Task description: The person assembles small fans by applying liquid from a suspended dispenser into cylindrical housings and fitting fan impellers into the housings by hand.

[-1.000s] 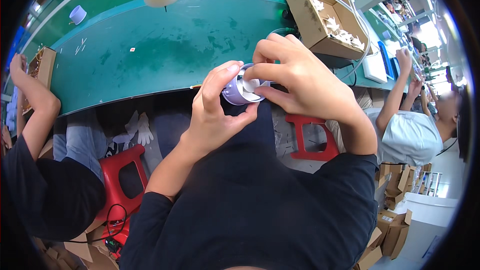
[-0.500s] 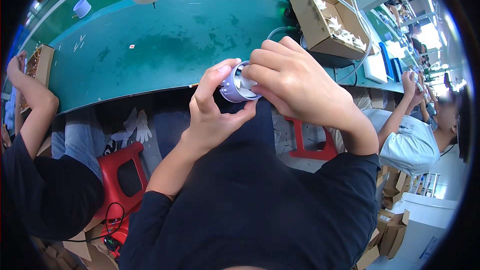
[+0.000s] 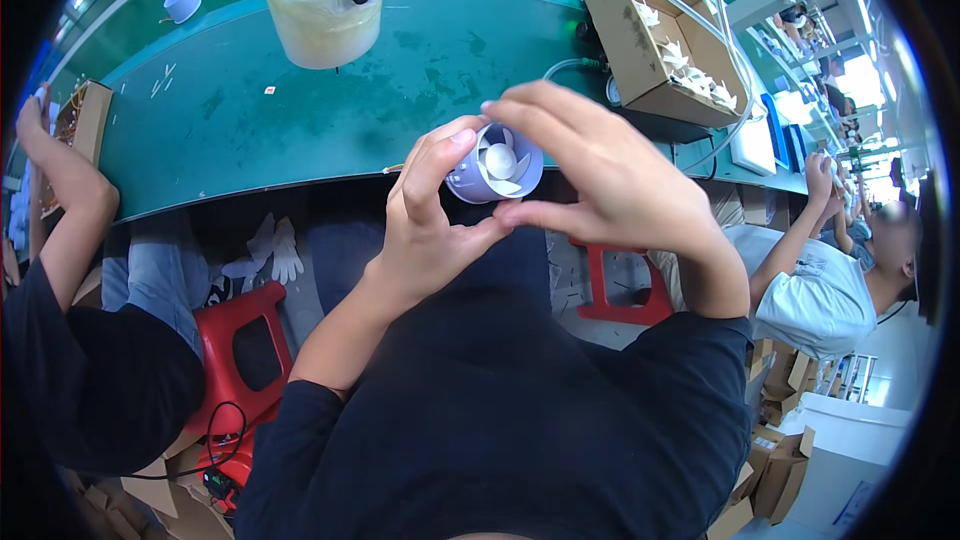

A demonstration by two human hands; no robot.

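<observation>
A short lavender cylindrical fan housing (image 3: 466, 180) rests in my left hand (image 3: 425, 195), between its fingers on the far side and its thumb below. A white bladed fan wheel (image 3: 500, 162) sits inside, its round hub and blades showing through the housing's open end. My right hand (image 3: 610, 165) arches around the right side of the housing. Its fingers are stretched apart from its thumb, with fingertips just above the rim and the thumb by the lower edge, near my left thumb. The palm stands away from the housing.
Beyond my hands lies a green worktable (image 3: 300, 120). A cloudy plastic container (image 3: 320, 10) hangs above it. At the right stands a cardboard box (image 3: 640, 50) of white fan wheels, with hoses alongside. A lavender cylinder (image 3: 182, 3) is at the far left. Co-workers sit on both sides.
My right fingers have come out of the housing's open end and spread around it. The fan wheel now shows fully inside. The hanging container appears lower and nearer.
</observation>
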